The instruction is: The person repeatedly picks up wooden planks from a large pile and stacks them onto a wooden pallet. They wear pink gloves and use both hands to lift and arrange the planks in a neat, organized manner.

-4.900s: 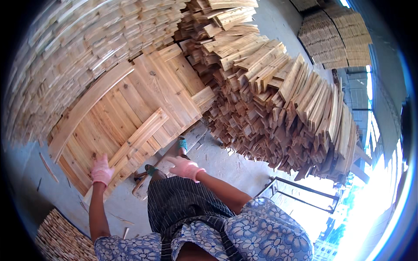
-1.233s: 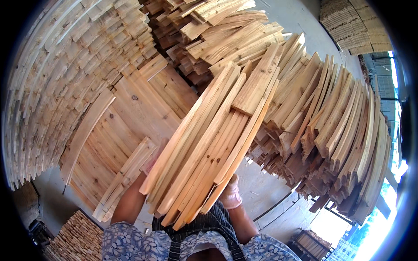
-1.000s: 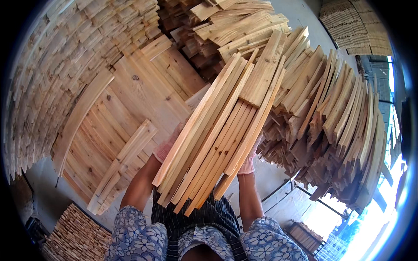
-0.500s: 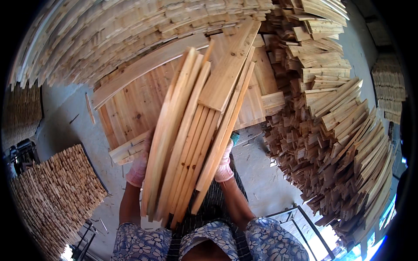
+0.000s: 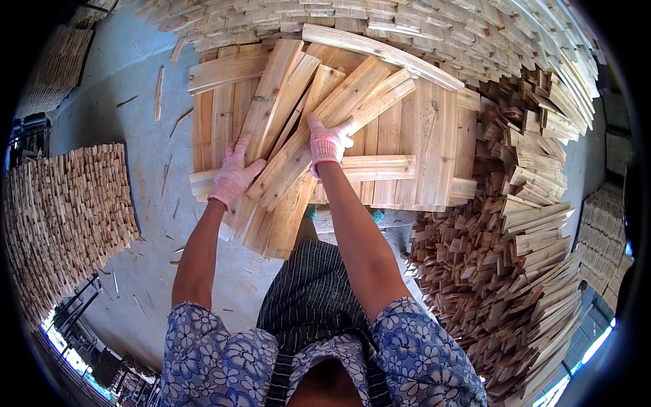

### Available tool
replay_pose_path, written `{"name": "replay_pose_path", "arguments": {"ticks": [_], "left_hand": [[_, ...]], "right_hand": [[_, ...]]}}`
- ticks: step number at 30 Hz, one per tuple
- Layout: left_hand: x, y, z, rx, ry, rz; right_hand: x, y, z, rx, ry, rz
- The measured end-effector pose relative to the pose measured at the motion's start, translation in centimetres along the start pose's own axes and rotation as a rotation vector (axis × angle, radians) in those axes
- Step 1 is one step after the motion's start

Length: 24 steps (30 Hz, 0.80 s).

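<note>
A loose, fanned pile of wooden boards [image 5: 278, 163] lies across a flat layer of planks [image 5: 434, 142] in front of me. Some of its near ends stick out past the layer's front edge. My left hand [image 5: 234, 175], in a pale pink knitted glove, rests at the pile's left side, fingers stretched along a board and thumb apart. On the upper slanting board [image 5: 339, 102] lies my right hand [image 5: 329, 141], gloved the same way, with its fingers spread. The undersides of the fingers are hidden. A short board [image 5: 380, 167] lies crosswise right of my right wrist.
Long stacked boards [image 5: 407, 34] rise along the far side. A high heap of wood pieces [image 5: 488, 271] stands at the right, and a tight stack of strips [image 5: 68, 217] at the left. Wood slivers lie on the grey floor [image 5: 156, 271]. A long slat [image 5: 383, 54] lies along the layer's back.
The bundle of boards held up in both hands has come down onto the plank layer and fanned out. My hands have shifted from its sides to on top. The view has turned.
</note>
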<state>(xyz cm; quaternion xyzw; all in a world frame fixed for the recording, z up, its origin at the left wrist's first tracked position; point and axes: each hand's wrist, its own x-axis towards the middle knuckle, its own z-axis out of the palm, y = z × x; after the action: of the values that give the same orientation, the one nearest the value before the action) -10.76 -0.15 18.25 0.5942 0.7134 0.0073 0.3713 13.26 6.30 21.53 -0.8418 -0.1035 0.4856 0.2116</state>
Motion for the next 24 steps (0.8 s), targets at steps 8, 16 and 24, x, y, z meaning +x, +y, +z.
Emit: {"name": "replay_pose_path", "arguments": {"ticks": [8, 16, 24], "left_hand": [[-0.2, 6.4, -0.8, 0.345, 0.265, -0.026], [10.1, 28.7, 4.3, 0.533, 0.496, 0.772], [23.0, 39.3, 7.6, 1.075, 0.228, 0.541]], "right_hand": [[2.0, 2.8, -4.0, 0.284, -0.127, -0.285], [7.9, 13.5, -23.7, -0.162, 0.122, -0.453], [16.9, 12.6, -29.3, -0.775, 0.216, -0.449]]}}
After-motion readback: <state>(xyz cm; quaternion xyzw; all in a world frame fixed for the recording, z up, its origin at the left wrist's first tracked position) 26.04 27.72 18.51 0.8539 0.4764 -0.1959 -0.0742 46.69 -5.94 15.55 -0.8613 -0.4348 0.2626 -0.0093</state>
